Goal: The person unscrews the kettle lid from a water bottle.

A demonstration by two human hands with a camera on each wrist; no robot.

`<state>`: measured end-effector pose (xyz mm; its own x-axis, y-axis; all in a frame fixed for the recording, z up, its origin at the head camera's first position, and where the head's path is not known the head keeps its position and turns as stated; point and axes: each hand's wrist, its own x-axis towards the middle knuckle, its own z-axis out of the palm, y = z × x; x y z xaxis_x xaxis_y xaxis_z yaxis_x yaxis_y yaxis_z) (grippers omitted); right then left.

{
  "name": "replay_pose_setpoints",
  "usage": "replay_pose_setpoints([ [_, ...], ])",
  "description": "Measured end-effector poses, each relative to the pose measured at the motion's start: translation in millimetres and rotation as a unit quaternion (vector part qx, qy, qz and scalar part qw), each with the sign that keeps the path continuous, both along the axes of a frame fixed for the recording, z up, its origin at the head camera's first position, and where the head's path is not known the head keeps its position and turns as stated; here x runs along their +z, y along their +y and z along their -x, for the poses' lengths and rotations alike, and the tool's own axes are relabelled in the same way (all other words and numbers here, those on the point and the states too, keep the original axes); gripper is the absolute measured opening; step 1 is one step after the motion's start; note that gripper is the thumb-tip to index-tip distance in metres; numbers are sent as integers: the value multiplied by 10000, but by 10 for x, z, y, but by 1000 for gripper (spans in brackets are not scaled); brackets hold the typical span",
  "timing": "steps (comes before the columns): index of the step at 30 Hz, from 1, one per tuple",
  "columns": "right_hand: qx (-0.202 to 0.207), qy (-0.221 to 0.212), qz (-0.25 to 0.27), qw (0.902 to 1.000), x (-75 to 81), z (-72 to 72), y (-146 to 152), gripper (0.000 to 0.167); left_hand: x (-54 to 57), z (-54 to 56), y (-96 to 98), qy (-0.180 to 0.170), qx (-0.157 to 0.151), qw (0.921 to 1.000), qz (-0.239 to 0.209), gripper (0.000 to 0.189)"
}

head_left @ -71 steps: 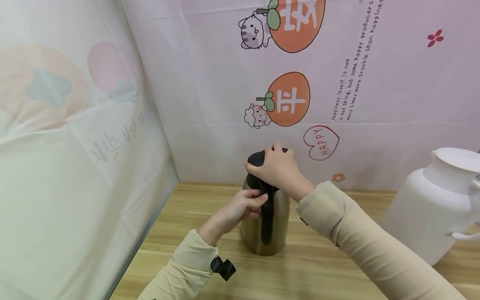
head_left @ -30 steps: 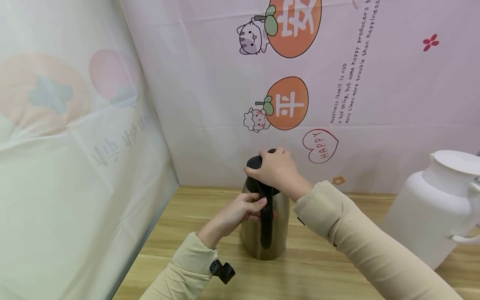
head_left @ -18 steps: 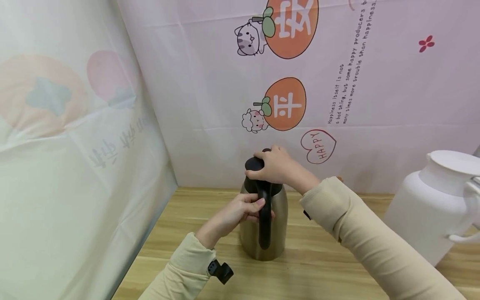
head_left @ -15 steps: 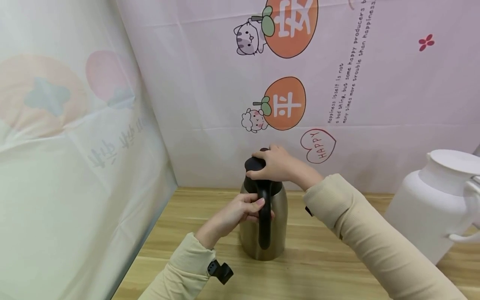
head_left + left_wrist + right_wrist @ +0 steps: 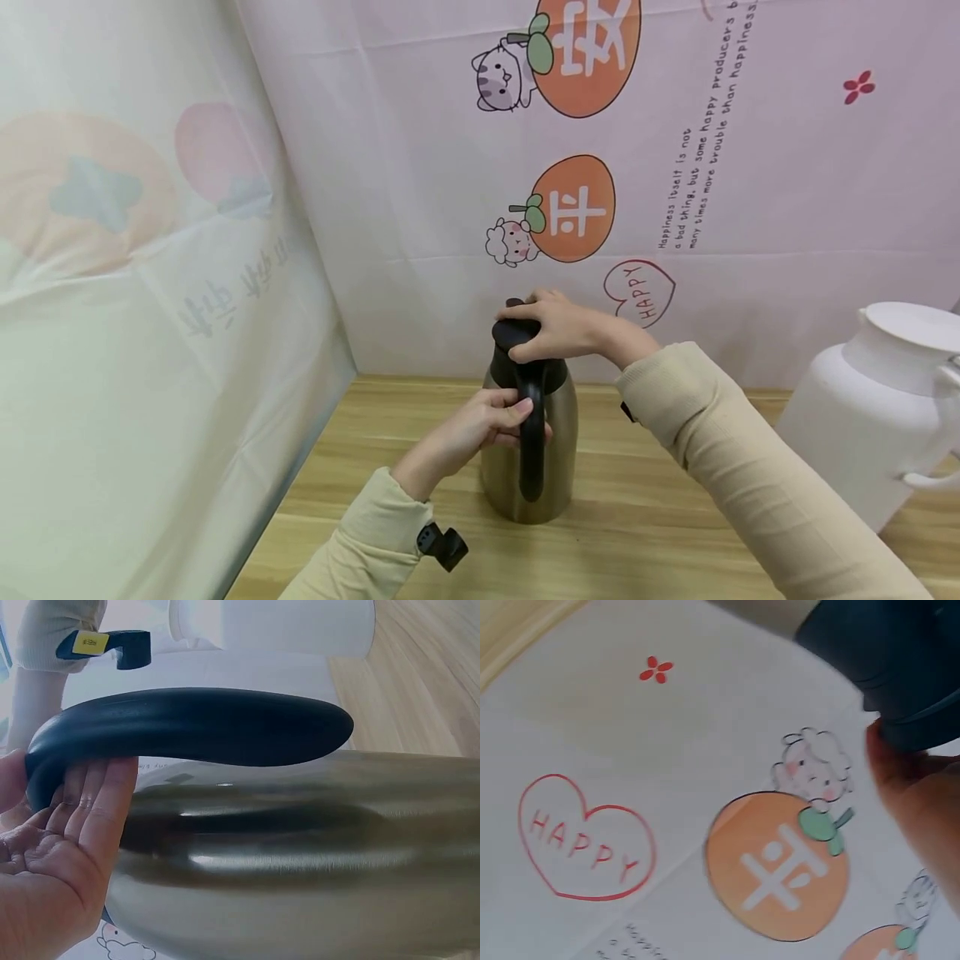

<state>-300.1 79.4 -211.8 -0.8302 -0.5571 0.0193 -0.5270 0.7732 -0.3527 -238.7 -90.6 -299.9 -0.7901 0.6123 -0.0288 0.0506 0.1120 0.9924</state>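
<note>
A brushed-steel thermos jug stands upright on the wooden table. My left hand holds the upper part of its black handle, thumb on the near side and fingers passed behind. In the left wrist view those fingers go under the handle. On top, my right hand grips the black lid, with the thumb at the near edge and fingers over the far side. A small dark tip shows beyond the fingers. In the right wrist view the dark neck and part of my hand appear.
A white jug with a lid and handle stands to the right on the table. A printed cloth hangs close behind the steel jug, and another pale cloth hangs on the left.
My right hand has turned on top of the jug, its wrist swinging right. The dark tip at the far side has moved left. My left hand stays on the handle.
</note>
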Motion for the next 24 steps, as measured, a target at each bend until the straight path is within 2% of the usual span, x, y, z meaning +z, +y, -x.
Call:
replay_pose_setpoints([
  [2, -275, 160, -59, 9995, -10, -70, -48, 66, -3, -1, 4, 35, -15, 10000, -10, 45],
  [4, -717, 360, -111, 9967, -34, -148, -121, 74, -9, -3, 4, 58, -10, 10000, -36, 45],
  [7, -1559, 593, -195, 9858, -81, -245, -238, 91, -16, -2, 5, 128, -23, 9999, -89, 45],
  [9, -1987, 688, -233, 9774, -103, -278, -291, 93, -19, -1, 11, 144, -30, 9998, -121, 46],
  [11, -2211, 765, -277, 9719, -118, -288, -322, 90, -19, 3, 14, 152, -56, 9998, -140, 46],
  [13, -2209, 831, -243, 9715, -125, -284, -322, 84, -18, 5, 17, 136, -79, 9998, -132, 46],
  [17, -1892, 853, -68, 9782, -129, -243, -273, 80, -9, 4, 6, 167, -72, 9998, -82, 46],
  [24, -1230, 478, 355, 9906, -99, -126, -144, 81, 7, 0, 3, 72, -39, 10000, -22, 44],
])
